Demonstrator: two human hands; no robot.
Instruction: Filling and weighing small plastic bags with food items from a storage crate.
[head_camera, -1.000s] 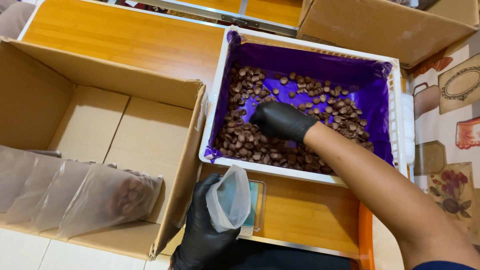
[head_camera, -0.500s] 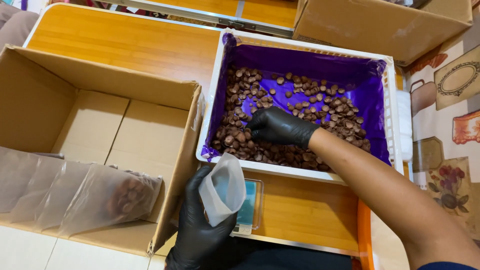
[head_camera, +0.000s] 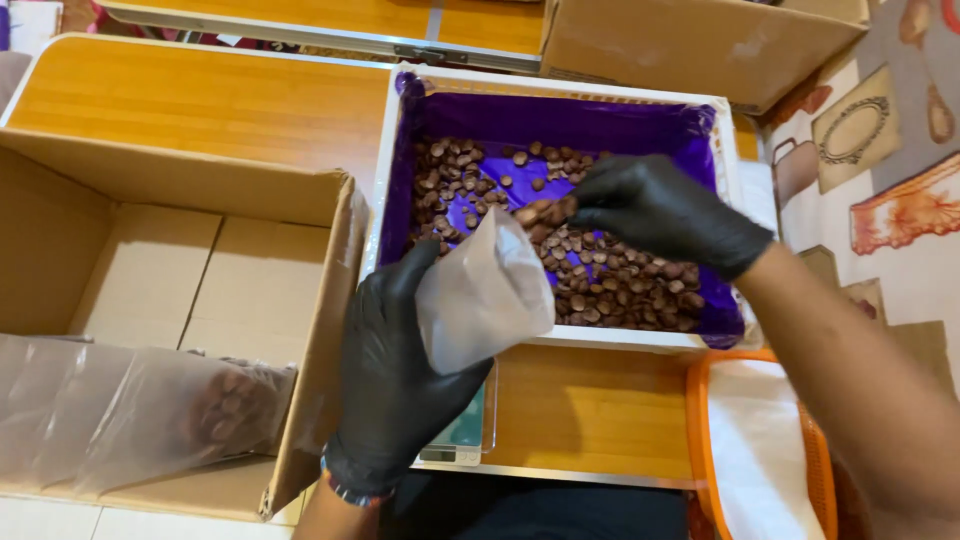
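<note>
Left hand (head_camera: 395, 385), black-gloved, closed around a small clear plastic bag (head_camera: 482, 295), mouth tilted up toward the right. Right hand (head_camera: 665, 212), also gloved, fingers pinched on a few brown seeds (head_camera: 545, 212) right at the bag's opening. Beyond both grips I see the white crate (head_camera: 385, 190) with purple liner, more seeds loose inside. Left of the bag hand: open cardboard box (head_camera: 150, 270) holding filled bags (head_camera: 150, 410). A small scale (head_camera: 465, 435) sits beneath the left hand.

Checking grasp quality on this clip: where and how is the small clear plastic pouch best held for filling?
Grip the small clear plastic pouch by its lower body, from below-left, as the gloved left hand does: its mouth tilts up-right toward the gloved right hand, so the opening stays unobstructed.
</note>
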